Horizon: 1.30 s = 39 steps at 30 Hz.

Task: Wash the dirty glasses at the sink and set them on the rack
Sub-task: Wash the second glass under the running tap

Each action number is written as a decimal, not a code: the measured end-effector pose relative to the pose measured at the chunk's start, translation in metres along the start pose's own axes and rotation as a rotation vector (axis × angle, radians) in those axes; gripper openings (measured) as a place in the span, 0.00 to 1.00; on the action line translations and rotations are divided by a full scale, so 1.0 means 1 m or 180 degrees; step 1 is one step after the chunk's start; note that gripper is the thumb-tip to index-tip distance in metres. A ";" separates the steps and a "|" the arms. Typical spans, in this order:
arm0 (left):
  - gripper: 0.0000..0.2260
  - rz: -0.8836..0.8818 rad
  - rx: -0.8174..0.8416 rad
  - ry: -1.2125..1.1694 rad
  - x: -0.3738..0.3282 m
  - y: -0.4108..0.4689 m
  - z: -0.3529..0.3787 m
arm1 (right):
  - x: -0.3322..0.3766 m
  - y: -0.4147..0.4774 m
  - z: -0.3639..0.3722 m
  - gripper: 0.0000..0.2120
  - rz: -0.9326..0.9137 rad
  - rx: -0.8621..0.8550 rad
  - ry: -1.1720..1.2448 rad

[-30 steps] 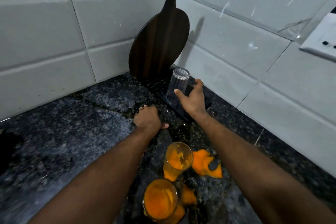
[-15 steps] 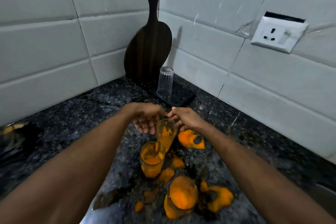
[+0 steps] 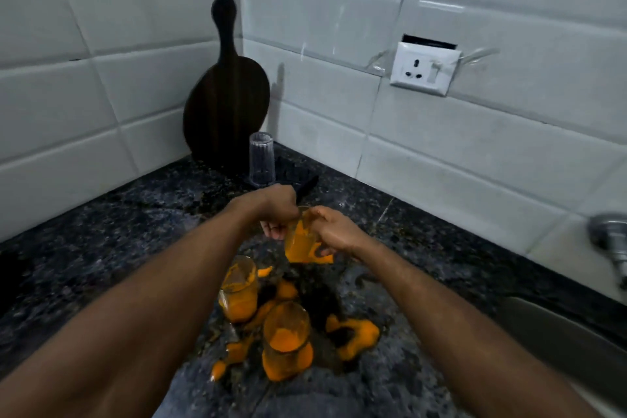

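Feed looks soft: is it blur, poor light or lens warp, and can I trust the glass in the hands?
Head view: dim, cool light; left hand, right hand and the orange-smeared glass between them are motion-blurred, grip detail soft. Head view: wide-angle warp bows the wall tiles and stretches the forearms; glare streaks on them beside the socket; tap at the right edge blurred.

Board (image 3: 226, 115) leans in wall corner at back of bench (image 3: 101, 248). Rack (image 3: 295, 176) on bench just before board; upturned glass (image 3: 261, 159) stands on rack's left part. Before rack: held glass (image 3: 298, 241) between left hand (image 3: 274, 210) and right hand (image 3: 334, 229), both gripping it. Middle glass (image 3: 237, 292) nearer, to left; nearest glass (image 3: 286, 343) before it, slightly right. Puddles (image 3: 356, 336) on bench around both. Socket (image 3: 422, 68) on right wall. Tap (image 3: 610, 241) far right, above sink (image 3: 559, 339).
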<state>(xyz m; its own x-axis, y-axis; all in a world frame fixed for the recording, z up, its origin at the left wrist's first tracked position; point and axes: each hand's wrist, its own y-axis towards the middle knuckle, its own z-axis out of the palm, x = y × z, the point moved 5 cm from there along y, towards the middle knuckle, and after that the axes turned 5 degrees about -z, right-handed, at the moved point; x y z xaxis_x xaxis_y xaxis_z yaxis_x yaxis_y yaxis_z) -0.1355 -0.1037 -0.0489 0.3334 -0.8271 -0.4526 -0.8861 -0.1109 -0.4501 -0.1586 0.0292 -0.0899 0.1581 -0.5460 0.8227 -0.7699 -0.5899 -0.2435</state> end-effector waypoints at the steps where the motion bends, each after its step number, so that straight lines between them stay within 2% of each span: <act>1: 0.14 0.0087 -0.0016 0.0019 -0.018 0.000 0.004 | -0.005 -0.010 -0.012 0.11 0.0021 -0.0139 0.0069; 10: 0.18 0.1015 0.0433 -0.0301 -0.207 -0.015 0.093 | -0.089 -0.150 -0.146 0.13 0.0574 -0.1997 0.0568; 14: 0.26 0.1044 0.0646 -0.0923 -0.282 -0.011 0.143 | -0.139 -0.226 -0.197 0.12 0.0885 -0.2594 0.0969; 16: 0.23 0.1100 0.0488 -0.1031 -0.317 -0.008 0.166 | -0.163 -0.263 -0.221 0.12 0.1005 -0.2823 0.1083; 18: 0.18 0.1329 0.0140 -0.0898 -0.354 -0.009 0.183 | -0.180 -0.296 -0.243 0.11 0.1106 -0.3062 0.1168; 20: 0.17 0.1539 -0.0084 -0.0717 -0.388 -0.017 0.198 | -0.193 -0.322 -0.262 0.10 0.1195 -0.3250 0.1218; 23: 0.17 0.1859 -0.0147 -0.0434 -0.435 -0.033 0.222 | -0.211 -0.351 -0.283 0.11 0.1313 -0.3427 0.1247; 26: 0.17 0.1808 -0.0460 -0.0393 -0.456 -0.035 0.237 | -0.221 -0.368 -0.293 0.11 0.1369 -0.3531 0.1283; 29: 0.13 0.1672 -0.0798 -0.0467 -0.459 -0.033 0.241 | -0.225 -0.376 -0.298 0.11 0.1375 -0.3551 0.1307; 35: 0.10 0.1717 -0.0886 -0.0542 -0.457 -0.029 0.241 | -0.221 -0.378 -0.301 0.12 0.1298 -0.3490 0.1173; 39: 0.12 0.1594 -0.0957 -0.0739 -0.455 -0.028 0.240 | -0.218 -0.377 -0.303 0.12 0.1260 -0.3466 0.1180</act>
<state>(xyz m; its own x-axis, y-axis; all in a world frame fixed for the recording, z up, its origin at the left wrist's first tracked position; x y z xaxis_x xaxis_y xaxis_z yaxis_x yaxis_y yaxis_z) -0.1851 0.4075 -0.0149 -0.1143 -0.6813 -0.7230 -0.9934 0.0811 0.0807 -0.0903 0.5504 -0.0218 -0.2546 -0.2670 0.9295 -0.8693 0.4843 -0.0990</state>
